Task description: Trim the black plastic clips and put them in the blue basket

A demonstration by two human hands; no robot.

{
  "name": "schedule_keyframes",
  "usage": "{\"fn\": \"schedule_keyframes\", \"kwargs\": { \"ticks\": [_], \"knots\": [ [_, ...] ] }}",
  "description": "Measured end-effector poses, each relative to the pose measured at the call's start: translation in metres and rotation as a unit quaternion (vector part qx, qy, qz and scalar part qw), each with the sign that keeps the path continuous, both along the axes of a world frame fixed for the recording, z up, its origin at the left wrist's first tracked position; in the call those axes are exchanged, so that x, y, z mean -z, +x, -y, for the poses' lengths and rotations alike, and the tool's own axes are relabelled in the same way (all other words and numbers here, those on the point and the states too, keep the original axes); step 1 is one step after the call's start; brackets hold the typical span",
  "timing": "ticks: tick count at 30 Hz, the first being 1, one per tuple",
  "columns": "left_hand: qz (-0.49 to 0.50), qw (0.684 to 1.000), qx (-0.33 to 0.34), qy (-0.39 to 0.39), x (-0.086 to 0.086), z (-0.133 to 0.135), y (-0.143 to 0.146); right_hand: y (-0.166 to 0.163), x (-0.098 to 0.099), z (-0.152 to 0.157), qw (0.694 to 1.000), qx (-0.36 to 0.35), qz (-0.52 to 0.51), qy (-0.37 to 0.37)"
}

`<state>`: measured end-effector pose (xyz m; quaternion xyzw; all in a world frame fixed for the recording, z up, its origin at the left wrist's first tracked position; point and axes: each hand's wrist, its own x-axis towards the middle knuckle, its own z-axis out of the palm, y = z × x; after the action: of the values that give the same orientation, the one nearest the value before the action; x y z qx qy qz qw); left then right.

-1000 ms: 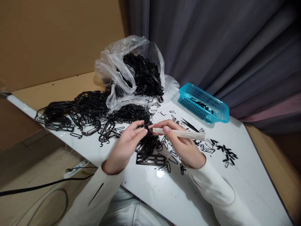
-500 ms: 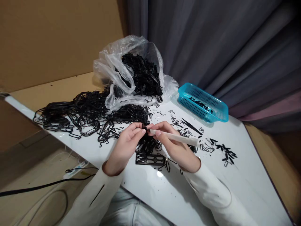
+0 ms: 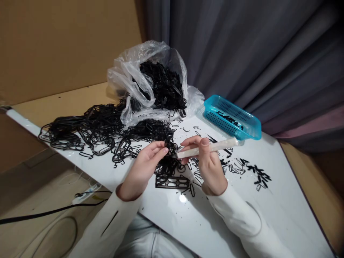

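Note:
My left hand [image 3: 150, 157] is closed in a pinch on a small black rubbery piece [image 3: 167, 146], mostly covered by the fingertips. A white-handled knife [image 3: 193, 152] lies in my right hand [image 3: 208, 161], its short grey tip pointing left at the dark pile beside my left fingertips. My right thumb is raised along the handle while the fingers curl behind it. Whether the tip touches anything cannot be made out. Beneath both hands are tangled black pieces [image 3: 168, 168] and a flat black frame with slots [image 3: 172, 182].
A clear plastic bag [image 3: 129, 71] full of black parts stands at the back. Black looped strips [image 3: 67, 132] heap to the left. A blue basket [image 3: 252, 125] holds some black pieces. Tweezers [image 3: 212, 139] lie partly hidden behind my right hand. Loose bits [image 3: 259, 175] are scattered rightward.
My right hand has drawn away to the right from my left fingertips, and the knife has turned so its back end points higher. My left hand has barely moved.

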<state>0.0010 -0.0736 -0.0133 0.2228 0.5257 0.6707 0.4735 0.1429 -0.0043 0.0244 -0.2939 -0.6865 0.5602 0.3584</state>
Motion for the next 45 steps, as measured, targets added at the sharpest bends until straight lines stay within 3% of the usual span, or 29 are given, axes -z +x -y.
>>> {"fn": "schedule_keyframes", "kwargs": {
  "ticks": [8, 17, 45],
  "knots": [
    [0.011, 0.999, 0.032, 0.002, -0.0034, 0.0, -0.0015, -0.0031, 0.0039, 0.001, 0.998, 0.007, -0.004, 0.057],
    [0.019, 1.0, 0.022, 0.005, -0.0004, 0.0004, -0.0019, -0.0035, 0.0031, 0.0027, 0.997, 0.04, -0.007, 0.062],
    [0.015, 1.0, 0.01, -0.012, -0.0016, 0.0005, -0.0006, -0.0063, 0.0079, 0.0012, 0.997, 0.024, -0.014, 0.068]
  ]
}}
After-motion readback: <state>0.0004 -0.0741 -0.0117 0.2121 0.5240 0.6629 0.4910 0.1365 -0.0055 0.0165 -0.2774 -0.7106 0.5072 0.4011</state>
